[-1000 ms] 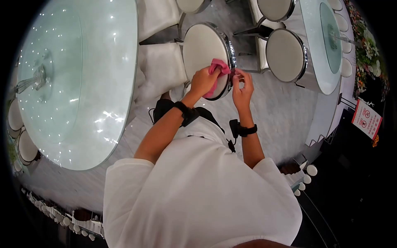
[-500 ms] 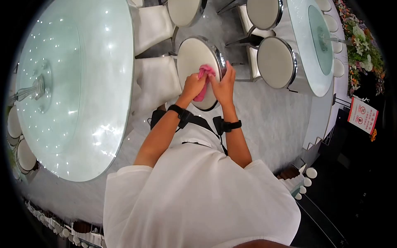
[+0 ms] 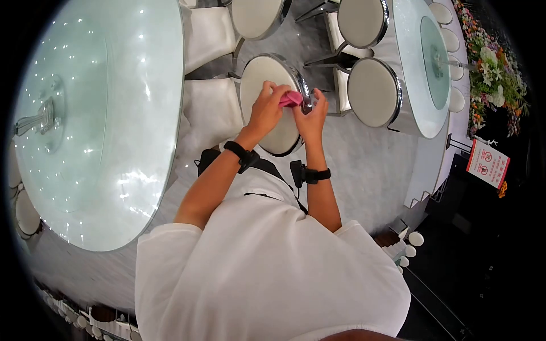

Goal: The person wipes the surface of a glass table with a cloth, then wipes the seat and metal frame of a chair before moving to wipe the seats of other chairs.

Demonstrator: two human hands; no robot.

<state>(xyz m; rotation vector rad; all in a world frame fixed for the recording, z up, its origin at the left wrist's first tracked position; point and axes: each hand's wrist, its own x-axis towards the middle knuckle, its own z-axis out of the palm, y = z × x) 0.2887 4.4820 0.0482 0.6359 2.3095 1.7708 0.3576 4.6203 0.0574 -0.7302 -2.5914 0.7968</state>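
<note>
A pink cloth [image 3: 291, 99] is bunched up at the rim of a chair's round cream back [image 3: 263, 74], which has a shiny chrome edge. My left hand [image 3: 266, 111] is closed on the cloth, its fingers bent over the upper part of the chair back. On the other side, my right hand [image 3: 310, 119] straddles the chrome rim, thumb on the near side beside the cloth and bent fingers on the outer side. Part of the cloth is hidden by my left fingers. Both wrists wear black bands.
A large round glass-topped table [image 3: 128, 187] stands on the left, close to white chair seats [image 3: 213, 105]. More round-backed chairs [image 3: 372, 91] line a second table [image 3: 406, 62] on the right. Beyond are flowers [image 3: 492, 74] and a red-and-white sign [image 3: 488, 163].
The cloth, which hung down across the chair back, is now bunched higher up by the rim. My left hand has moved up with it; my right fingers are more bent.
</note>
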